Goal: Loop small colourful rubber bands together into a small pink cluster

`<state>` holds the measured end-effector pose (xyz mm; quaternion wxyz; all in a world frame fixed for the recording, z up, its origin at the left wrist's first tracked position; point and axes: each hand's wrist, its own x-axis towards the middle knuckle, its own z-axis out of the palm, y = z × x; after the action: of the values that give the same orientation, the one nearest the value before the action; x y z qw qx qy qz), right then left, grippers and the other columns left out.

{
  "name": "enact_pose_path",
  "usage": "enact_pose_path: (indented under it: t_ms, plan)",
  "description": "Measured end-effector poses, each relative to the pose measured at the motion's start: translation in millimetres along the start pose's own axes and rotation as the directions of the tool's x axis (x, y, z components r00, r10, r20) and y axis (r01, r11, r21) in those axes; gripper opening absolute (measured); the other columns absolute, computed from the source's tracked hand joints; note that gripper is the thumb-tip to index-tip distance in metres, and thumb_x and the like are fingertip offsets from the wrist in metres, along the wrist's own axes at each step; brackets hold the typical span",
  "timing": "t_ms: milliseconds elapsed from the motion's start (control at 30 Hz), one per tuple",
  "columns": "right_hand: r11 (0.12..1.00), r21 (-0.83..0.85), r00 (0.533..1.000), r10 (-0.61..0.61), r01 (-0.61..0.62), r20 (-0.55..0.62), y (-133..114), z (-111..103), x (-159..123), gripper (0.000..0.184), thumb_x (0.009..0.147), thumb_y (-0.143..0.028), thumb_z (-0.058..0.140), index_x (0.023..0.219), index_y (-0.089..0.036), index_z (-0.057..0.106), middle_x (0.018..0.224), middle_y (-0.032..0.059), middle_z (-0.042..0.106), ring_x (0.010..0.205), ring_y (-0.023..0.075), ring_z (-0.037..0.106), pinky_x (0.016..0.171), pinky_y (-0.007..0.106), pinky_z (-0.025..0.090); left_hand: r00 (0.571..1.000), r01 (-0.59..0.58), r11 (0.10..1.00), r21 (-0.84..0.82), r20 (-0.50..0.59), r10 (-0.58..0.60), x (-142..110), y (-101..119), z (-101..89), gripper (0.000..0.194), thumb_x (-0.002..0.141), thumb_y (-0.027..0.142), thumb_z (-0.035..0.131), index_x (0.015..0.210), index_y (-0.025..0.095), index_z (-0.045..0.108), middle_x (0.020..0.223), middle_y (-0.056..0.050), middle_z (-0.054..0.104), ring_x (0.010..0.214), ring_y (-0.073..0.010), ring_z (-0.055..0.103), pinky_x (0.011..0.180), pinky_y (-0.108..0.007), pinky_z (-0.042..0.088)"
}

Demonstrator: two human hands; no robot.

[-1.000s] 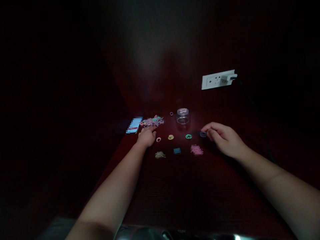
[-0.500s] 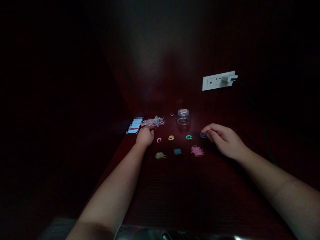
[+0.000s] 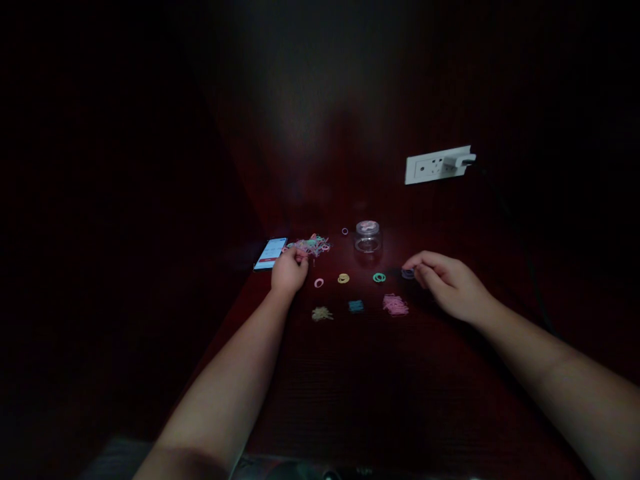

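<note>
My left hand point(image 3: 290, 271) is at the near edge of a mixed pile of coloured elastic bands point(image 3: 316, 245), its thumb and fingertips pinched together; what lies between them is too small to make out. My right hand point(image 3: 450, 283) is curled over a few purple hair ties point(image 3: 408, 274), fingertips closed on them at the table. Left of these lie green hair ties point(image 3: 379, 277), yellow hair ties point(image 3: 343, 279) and a pink hair tie point(image 3: 319, 283) in a row. Nearer me are heaps of pink bands point(image 3: 395, 305), blue bands point(image 3: 356, 307) and pale yellow bands point(image 3: 321, 313).
A clear lidded jar point(image 3: 368, 239) stands behind the row, with a single purple hair tie point(image 3: 345, 231) to its left. A lit phone point(image 3: 271, 254) lies beside the left hand. On the back wall is a socket panel point(image 3: 437, 165) with a plugged-in charger.
My left fingers have drawn back slightly from the pile and now show pinched, thumb against fingertips. The right hand stays at the purple hair ties, and the view has tilted up a little.
</note>
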<state>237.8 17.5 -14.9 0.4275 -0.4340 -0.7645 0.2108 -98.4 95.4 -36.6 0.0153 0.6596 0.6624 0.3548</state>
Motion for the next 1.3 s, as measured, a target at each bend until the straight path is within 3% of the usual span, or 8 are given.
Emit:
enact_pose_path:
  t_ms: [567, 1300]
  plan:
    - [0.999, -0.037, 0.999, -0.035, 0.035, 0.002, 0.0, 2.7, 0.4, 0.024, 0.095, -0.031, 0.046, 0.093, -0.018, 0.066, 0.068, 0.0018, 0.061, 0.057, 0.0152, 0.051, 0.054, 0.027, 0.039, 0.998, -0.060, 0.996, -0.071, -0.016, 0.060, 0.2, -0.9, 4.5, 0.005, 0.082, 0.021, 0.060, 0.087, 0.021, 0.060, 0.089, -0.002, 0.072, 0.082, -0.0159, 0.067, 0.080, -0.026, 0.052]
    - [0.997, -0.061, 0.999, -0.039, 0.040, 0.013, 0.3, 1.5, -0.7, 0.024, 0.095, -0.032, 0.047, 0.094, -0.018, 0.067, 0.074, 0.0037, 0.066, 0.062, 0.0169, 0.057, 0.055, 0.028, 0.041, 0.998, -0.063, 0.997, -0.050, 0.002, 0.063, 0.3, -3.5, 6.9, 0.013, 0.082, 0.023, 0.061, 0.094, 0.021, 0.066, 0.089, -0.001, 0.073, 0.082, -0.0170, 0.067, 0.079, -0.028, 0.051]
